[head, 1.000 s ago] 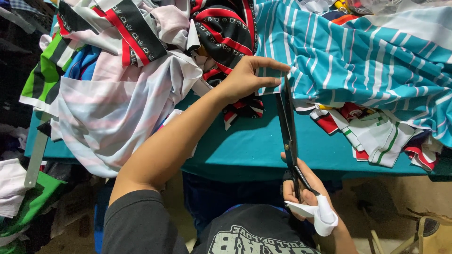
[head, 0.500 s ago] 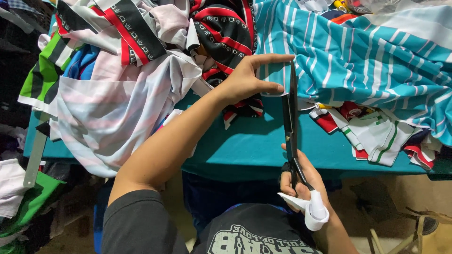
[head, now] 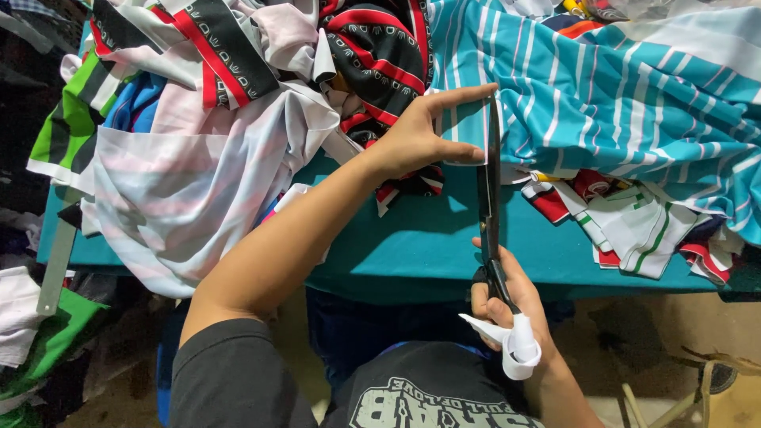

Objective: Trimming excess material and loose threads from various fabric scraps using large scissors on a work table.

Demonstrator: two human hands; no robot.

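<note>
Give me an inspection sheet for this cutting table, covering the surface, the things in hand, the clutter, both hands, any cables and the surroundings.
Surface: teal table, bare only along its near edge.
Job's things: long black scissors, blades reaching into the teal striped fabric at its edge.
Clutter: white and pink garment draped over the table edge; red, black and white printed cloths; small scraps under the striped fabric.
Hands: left hand pinches the fabric edge beside the blades; right hand grips the scissor handles, a white cloth wrap on it.
Cables: nothing seen.
Surroundings: green and white cloth hanging low at left; floor dim.
</note>
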